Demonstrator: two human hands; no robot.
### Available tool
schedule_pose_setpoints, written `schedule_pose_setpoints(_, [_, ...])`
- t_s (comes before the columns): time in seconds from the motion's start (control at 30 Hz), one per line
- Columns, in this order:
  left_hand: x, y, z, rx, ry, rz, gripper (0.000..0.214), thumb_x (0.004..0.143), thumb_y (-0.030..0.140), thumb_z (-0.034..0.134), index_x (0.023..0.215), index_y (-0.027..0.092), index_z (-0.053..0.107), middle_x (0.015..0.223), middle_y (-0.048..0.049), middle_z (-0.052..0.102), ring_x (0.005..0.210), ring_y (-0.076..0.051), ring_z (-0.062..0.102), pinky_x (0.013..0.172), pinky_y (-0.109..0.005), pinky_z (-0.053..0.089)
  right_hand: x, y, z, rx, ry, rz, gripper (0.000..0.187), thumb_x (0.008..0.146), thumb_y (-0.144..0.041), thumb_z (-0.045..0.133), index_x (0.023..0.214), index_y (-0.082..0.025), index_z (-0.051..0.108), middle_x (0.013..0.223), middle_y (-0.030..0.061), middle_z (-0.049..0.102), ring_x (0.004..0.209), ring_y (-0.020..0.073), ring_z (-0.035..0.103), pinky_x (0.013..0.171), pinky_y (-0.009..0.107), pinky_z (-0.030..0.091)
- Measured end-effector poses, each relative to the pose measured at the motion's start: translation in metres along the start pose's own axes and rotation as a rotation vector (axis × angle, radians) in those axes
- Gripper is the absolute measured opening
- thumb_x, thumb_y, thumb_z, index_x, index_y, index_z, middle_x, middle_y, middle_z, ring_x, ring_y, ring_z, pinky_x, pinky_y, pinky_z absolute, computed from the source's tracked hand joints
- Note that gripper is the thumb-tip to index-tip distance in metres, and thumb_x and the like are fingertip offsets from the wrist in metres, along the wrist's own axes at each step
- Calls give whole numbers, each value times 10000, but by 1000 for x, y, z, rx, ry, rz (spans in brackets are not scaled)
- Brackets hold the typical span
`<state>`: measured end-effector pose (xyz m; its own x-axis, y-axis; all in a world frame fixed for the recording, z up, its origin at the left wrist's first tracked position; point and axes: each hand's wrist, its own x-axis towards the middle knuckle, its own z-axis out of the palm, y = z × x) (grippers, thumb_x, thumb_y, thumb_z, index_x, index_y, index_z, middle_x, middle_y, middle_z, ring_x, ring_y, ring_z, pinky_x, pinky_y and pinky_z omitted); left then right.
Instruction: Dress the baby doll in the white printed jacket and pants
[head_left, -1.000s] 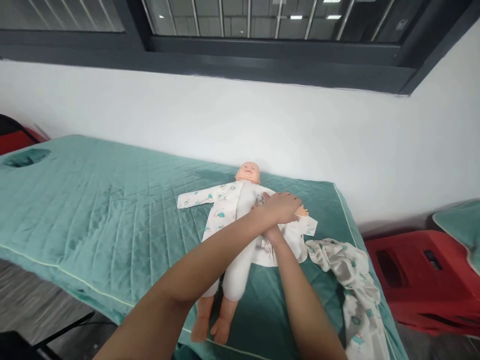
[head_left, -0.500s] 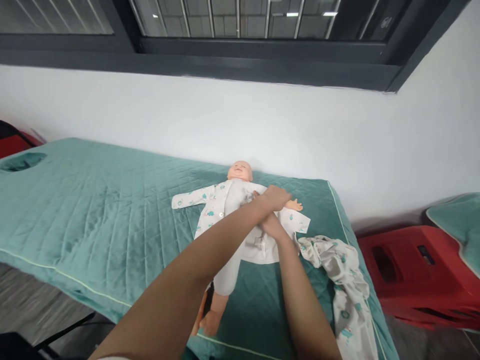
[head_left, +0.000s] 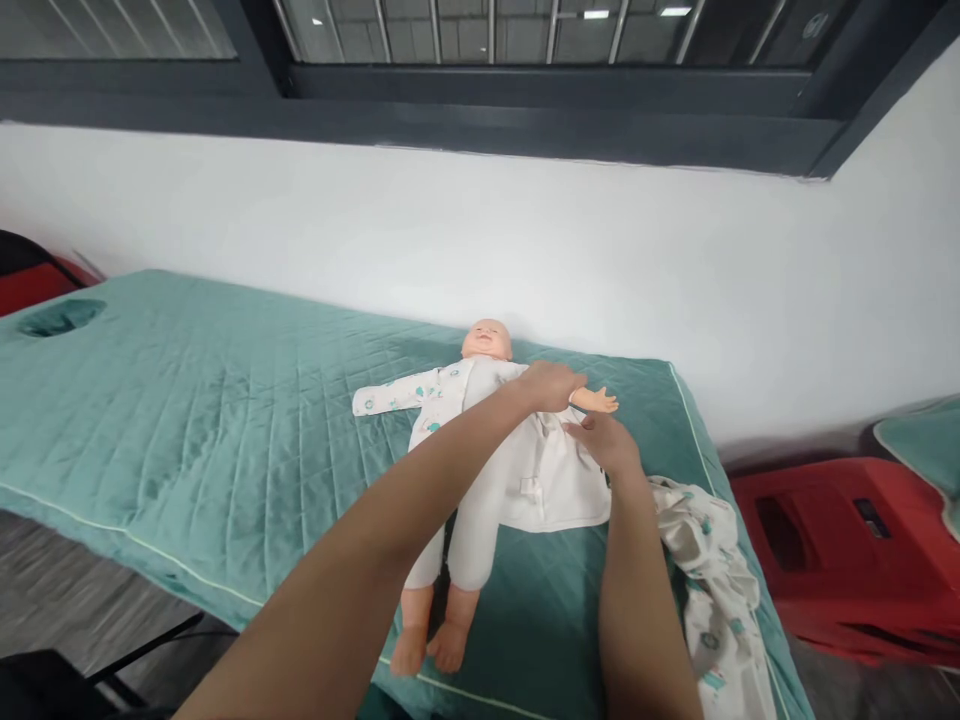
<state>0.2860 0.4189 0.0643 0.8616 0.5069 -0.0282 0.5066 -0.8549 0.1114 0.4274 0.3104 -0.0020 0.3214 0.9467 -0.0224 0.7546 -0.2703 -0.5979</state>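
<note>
A baby doll [head_left: 486, 341] lies face up, its head toward the wall and its bare feet toward me. Its printed shirt [head_left: 561, 490] covers the arm on the left, while the front on the right side is spread open with its white inside showing. My left hand [head_left: 553, 386] is closed around the doll's outstretched arm, just above the bare forearm [head_left: 596, 400]. Just below that forearm, my right hand [head_left: 606, 442] pinches the edge of the shirt. The fingertips of both hands are partly hidden.
A green quilted bed cover [head_left: 247, 400] lies under the doll. Crumpled printed clothing [head_left: 712, 570] hangs near the bed's right edge. Beyond it stands a red plastic stool [head_left: 840, 550]. The white wall [head_left: 420, 240] and a dark window frame [head_left: 465, 120] are behind.
My right hand has moved right, from beneath my left hand to the shirt's edge, and the shirt front has shifted right. My left hand stays at the doll's arm.
</note>
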Motion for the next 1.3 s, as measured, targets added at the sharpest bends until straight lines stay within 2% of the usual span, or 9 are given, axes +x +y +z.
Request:
schedule_pose_setpoints(0.1, [-4,0,0,14,-19,11,309,799,164,537,1090,190,638,1012,-98,720,823,-236,654,729,-324,414,2,4,0,49,-30,34,286,717,-419,609,550,-211,507,566,-3,551,611,159,516,566,261,303])
schedule_pose_setpoints(0.2, [-10,2,2,32,-32,24,275,816,204,548,1075,185,638,988,-102,726,822,-249,661,771,-356,426,4,13,-9,206,114,77,188,724,-381,546,655,-208,518,617,-14,559,603,142,488,554,251,316])
schedule_pose_setpoints(0.3, [-17,5,3,62,-41,11,233,813,215,569,1029,180,646,932,-103,729,835,-267,669,836,-404,423,2,14,-18,509,272,154,218,692,-396,602,709,-220,474,570,-63,475,508,105,394,491,243,286])
schedule_pose_setpoints(0.4, [-23,7,4,78,-12,1,246,808,263,623,1036,172,650,967,-116,726,886,-287,671,878,-427,407,-5,5,-24,885,311,173,310,678,-416,679,795,-244,450,539,-112,410,437,85,330,437,232,266])
schedule_pose_setpoints(0.57, [-30,8,4,128,-4,-14,241,827,246,646,1054,167,664,1026,-131,727,975,-290,657,912,-420,377,-11,-11,-35,1245,356,162,378,621,-350,767,758,-240,432,520,-122,443,425,71,382,432,213,309])
schedule_pose_setpoints(0.77, [-33,10,5,173,-7,-47,196,858,197,606,1033,170,690,1018,-135,732,982,-284,650,902,-408,352,-16,-24,-44,1338,279,130,371,621,-334,782,766,-228,457,555,-112,509,447,74,468,451,209,373])
schedule_pose_setpoints(0.9, [-32,12,3,176,-26,-72,200,870,207,598,1033,164,705,1020,-143,736,979,-289,653,921,-427,344,-24,-47,-45,1370,231,136,369,622,-322,788,768,-232,461,555,-110,533,451,81,488,471,218,405])
schedule_pose_setpoints(1.13, [-25,12,13,97,-85,-99,138,843,216,630,888,123,721,1002,-162,735,1033,-313,630,1018,-484,344,-37,-97,-13,1347,64,117,396,668,-402,777,772,-244,429,561,-108,509,479,93,505,488,222,400])
schedule_pose_setpoints(1.3, [-25,3,15,11,-9,-175,313,690,179,770,996,158,709,1167,-161,693,1170,-335,572,1067,-457,368,-41,-112,10,1323,20,95,368,709,-441,739,868,-255,464,691,-75,577,625,128,595,593,251,484])
